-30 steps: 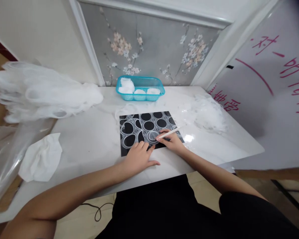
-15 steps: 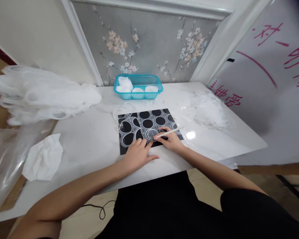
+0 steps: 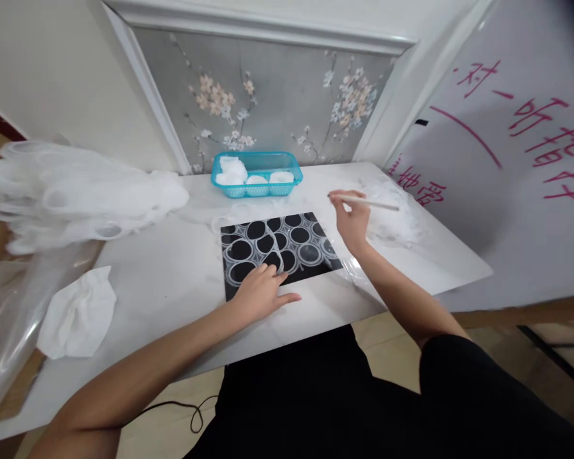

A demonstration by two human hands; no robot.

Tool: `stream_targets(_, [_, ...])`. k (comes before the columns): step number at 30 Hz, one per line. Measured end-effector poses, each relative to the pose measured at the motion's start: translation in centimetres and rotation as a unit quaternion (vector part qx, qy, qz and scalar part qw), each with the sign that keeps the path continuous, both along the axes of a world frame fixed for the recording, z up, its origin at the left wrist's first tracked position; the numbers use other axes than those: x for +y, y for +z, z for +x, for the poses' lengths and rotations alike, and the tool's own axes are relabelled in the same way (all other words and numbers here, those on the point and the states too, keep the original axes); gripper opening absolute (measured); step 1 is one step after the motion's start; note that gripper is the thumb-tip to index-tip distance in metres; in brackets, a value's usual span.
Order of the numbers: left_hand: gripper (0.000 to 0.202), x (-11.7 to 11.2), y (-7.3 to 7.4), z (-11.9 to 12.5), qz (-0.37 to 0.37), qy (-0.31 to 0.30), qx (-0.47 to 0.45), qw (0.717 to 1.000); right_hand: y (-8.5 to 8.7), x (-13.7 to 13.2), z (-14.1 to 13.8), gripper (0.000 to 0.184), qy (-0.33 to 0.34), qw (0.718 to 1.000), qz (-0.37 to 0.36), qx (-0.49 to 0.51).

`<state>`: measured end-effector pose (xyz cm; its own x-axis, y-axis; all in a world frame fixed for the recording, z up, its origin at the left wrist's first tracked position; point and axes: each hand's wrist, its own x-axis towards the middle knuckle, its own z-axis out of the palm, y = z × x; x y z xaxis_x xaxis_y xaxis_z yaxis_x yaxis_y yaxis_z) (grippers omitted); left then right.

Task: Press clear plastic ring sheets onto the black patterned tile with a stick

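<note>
Black mat (image 3: 277,252) with ring-shaped film pieces lies flat near the front edge of the worktop (image 3: 172,280).
Left hand (image 3: 263,294) rests palm-down on the mat's front edge, fingers spread and grasping nothing; firm, even pressure here should keep the mat from sliding. Right hand (image 3: 351,217) is raised above the mat's right end, wrist bent, its grip pinched around a thin white stick (image 3: 370,203) that points right. For clean work, the stick tip is best kept at a shallow angle to the rings. Behind the mat stands a turquoise basket (image 3: 256,172); loose film scraps (image 3: 392,217) lie to the right.
</note>
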<state>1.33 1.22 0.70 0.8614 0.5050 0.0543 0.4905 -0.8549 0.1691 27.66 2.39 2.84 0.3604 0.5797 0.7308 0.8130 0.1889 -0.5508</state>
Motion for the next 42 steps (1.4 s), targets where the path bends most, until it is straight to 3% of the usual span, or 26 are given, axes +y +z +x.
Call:
stream_targets(3, [0.071, -0.3, 0.3, 1.2, 0.048, -0.022, -0.007, 0.999, -1.3, -2.6, 0.2, 0.016, 0.129, 0.985, -0.115, -0.024])
stream_targets(6, [0.068, -0.5, 0.1, 3.0, 0.086, -0.042, -0.001, 0.995, -3.9, -5.4, -0.4, 0.018, 0.222, 0.949, -0.221, 0.033])
stream_targets(10, [0.067, -0.6, -0.4, 5.0, 0.092, -0.038, 0.028, 0.995, -5.6, -6.5, -0.7, 0.02, 0.242, 0.929, -0.261, 0.103])
stream_targets(17, [0.067, -0.4, -0.8, 5.6, 0.087, -0.034, 0.025, 0.995, -5.7, -6.2, -0.4, 0.018, 0.23, 0.933, -0.261, 0.093])
stream_targets(20, [0.067, -0.1, -0.7, 5.6, 0.057, -0.033, 0.029, 0.997, -6.2, -6.8, -0.8, 0.017, 0.21, 0.944, -0.251, 0.046])
stream_targets(22, [0.067, 0.2, -0.4, 5.8, 0.032, -0.038, 0.035, 0.998, -6.4, -7.0, -1.1, 0.017, 0.187, 0.955, -0.228, -0.04])
stream_targets(26, [0.07, 1.1, 0.3, 6.3, -0.006, -0.053, 0.057, 0.997, -5.2, -5.2, -0.3, 0.02, 0.185, 0.935, -0.185, -0.24])
stream_targets(28, [0.071, 1.5, 0.7, 6.5, -0.014, -0.048, 0.065, 0.997, -3.6, -3.4, 1.4, 0.021, 0.117, 0.952, -0.162, -0.233])
stream_targets(30, [0.069, 1.6, 1.1, 6.7, -0.016, -0.045, 0.071, 0.996, -2.1, -2.1, 3.5, 0.025, -0.041, 0.985, -0.098, -0.133])
stream_targets(32, [0.065, 1.4, 1.5, 7.1, 0.003, -0.053, 0.069, 0.996, -1.3, -2.1, 5.1, 0.026, -0.102, 0.99, -0.066, -0.075])
stream_targets(35, [0.059, 0.7, 1.8, 8.1, 0.066, -0.074, 0.038, 0.994, -2.5, -4.4, 5.5, 0.019, 0.015, 0.988, -0.14, -0.07])
stream_targets(38, [0.058, 0.0, 1.2, 9.8, 0.103, -0.085, 0.011, 0.991, -4.7, -7.0, 4.7, 0.022, 0.146, 0.966, -0.213, 0.014])
stream_targets(42, [0.066, -0.3, -0.1, 11.7, 0.106, -0.074, 0.026, 0.991, -6.0, -8.0, 4.3, 0.024, 0.174, 0.951, -0.233, 0.102])
